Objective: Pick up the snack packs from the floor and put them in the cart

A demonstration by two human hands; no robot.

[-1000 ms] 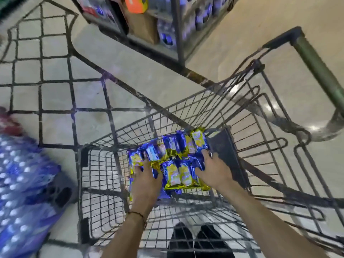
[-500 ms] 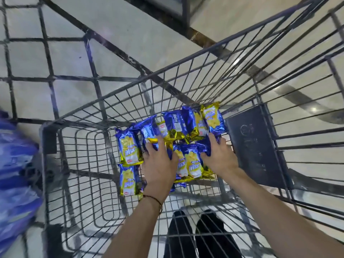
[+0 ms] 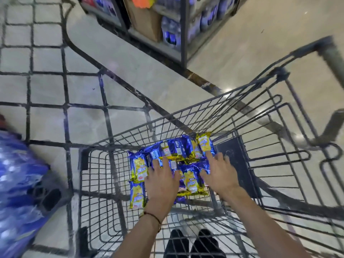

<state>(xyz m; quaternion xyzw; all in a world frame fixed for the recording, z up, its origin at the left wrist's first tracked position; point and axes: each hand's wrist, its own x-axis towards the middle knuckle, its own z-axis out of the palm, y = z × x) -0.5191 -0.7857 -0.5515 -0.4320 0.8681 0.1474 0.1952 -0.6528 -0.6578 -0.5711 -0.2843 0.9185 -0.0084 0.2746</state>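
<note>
The left grip [image 3: 162, 181] and right grip [image 3: 219, 174] lie flat with fingers apart, clamping nothing. They press the snack packs [image 3: 176, 148], clustered mid-floor in the cart [image 3: 84, 159], probably to settle them so that none slide.

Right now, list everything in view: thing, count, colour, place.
snack packs: several overlapping, exact count unclear, blue and yellow, inside the cart
cart: one, grey wire, centre
dark panel: one, black, in the cart, right of the packs
wire grid: one, dark, left of the cart
wrapped bundle: one, blue, far left
shelf unit: one, grey, top centre
shoes: two, black, seen through the cart, bottom
left hand: one, flat on the packs
right hand: one, fingers spread on the packs
</note>
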